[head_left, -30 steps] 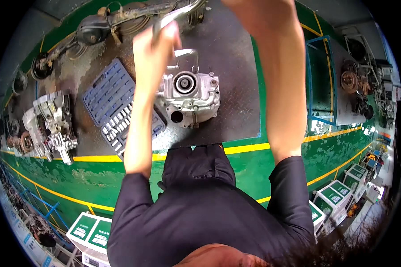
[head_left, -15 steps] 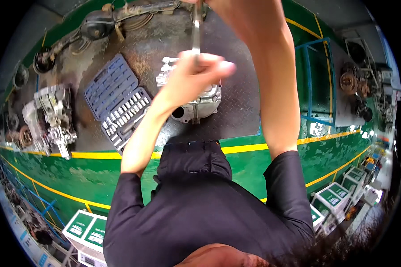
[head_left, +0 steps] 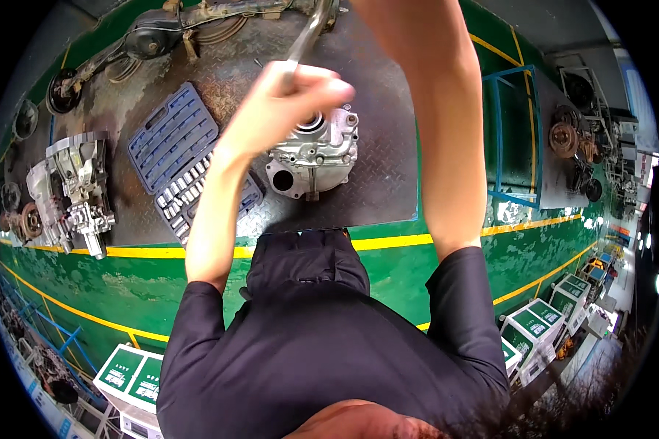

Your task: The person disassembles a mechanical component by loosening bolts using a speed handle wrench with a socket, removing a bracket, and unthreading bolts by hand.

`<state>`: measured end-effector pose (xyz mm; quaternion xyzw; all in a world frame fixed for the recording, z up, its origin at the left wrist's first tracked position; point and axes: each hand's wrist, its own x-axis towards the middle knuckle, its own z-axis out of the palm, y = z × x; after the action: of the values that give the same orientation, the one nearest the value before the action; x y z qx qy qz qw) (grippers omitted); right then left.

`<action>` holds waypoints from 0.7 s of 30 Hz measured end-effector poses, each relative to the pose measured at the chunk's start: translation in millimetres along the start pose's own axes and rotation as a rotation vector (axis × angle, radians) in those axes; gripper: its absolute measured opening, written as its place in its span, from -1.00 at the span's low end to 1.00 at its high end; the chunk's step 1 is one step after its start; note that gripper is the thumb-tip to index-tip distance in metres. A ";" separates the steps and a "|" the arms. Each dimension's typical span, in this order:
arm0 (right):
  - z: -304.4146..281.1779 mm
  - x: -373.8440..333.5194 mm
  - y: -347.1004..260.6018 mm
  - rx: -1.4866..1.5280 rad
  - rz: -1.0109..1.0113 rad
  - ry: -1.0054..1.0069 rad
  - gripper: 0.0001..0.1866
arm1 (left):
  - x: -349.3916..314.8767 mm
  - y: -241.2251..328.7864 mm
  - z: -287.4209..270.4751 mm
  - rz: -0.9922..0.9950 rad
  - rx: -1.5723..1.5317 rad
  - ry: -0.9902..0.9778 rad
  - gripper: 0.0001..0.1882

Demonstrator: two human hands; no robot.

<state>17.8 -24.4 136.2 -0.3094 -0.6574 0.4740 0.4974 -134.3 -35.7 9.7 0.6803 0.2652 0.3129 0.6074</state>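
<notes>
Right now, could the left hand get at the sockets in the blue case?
Probably not without letting go: the left hand seems closed around a metal bar, though many sockets show uncovered beside its forearm, which partly hides the case.

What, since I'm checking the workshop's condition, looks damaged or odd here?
The green floor has pale, worn patches, and the dark tabletop shows rusty-brown discoloration beside the open socket case; both look weathered. The metal casing shows no obvious damage, though the left hand partly hides it.
</notes>
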 end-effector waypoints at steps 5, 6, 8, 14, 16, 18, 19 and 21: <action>34.7 12.7 10.5 -0.265 -0.277 -0.005 -0.68 | 86.5 -42.8 40.7 0.776 0.011 0.190 -0.74; 30.7 9.1 -0.3 -0.307 -0.230 0.002 -0.68 | 86.2 -39.6 37.9 0.783 -0.013 0.176 -0.74; 32.3 10.4 0.7 -0.289 -0.185 0.006 -0.68 | 55.2 -36.4 -20.5 0.437 0.018 0.240 -0.75; 19.0 20.1 9.3 -0.596 -0.295 0.037 -0.79 | -16.4 -17.4 -26.5 -0.044 0.031 -0.004 -0.80; 18.7 28.3 28.5 -0.742 -0.477 0.032 -0.83 | 9.9 -1.2 18.2 0.047 0.138 -0.141 -0.79; 19.7 34.9 34.0 -0.976 -0.765 0.050 -0.91 | 74.1 -23.4 36.8 0.361 0.045 -0.074 -0.72; 29.0 34.8 27.0 -0.960 -0.772 0.038 -0.91 | 100.5 -51.9 29.1 0.524 -0.006 0.005 -0.67; 35.2 21.8 9.7 -0.694 -0.359 -0.032 -0.87 | 93.2 -33.6 -0.7 0.205 -0.211 0.446 -0.71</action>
<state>-23.0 -12.9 133.1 -0.3316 -0.8301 0.1338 0.4278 -72.4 37.9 -13.9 0.5507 0.2881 0.5410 0.5665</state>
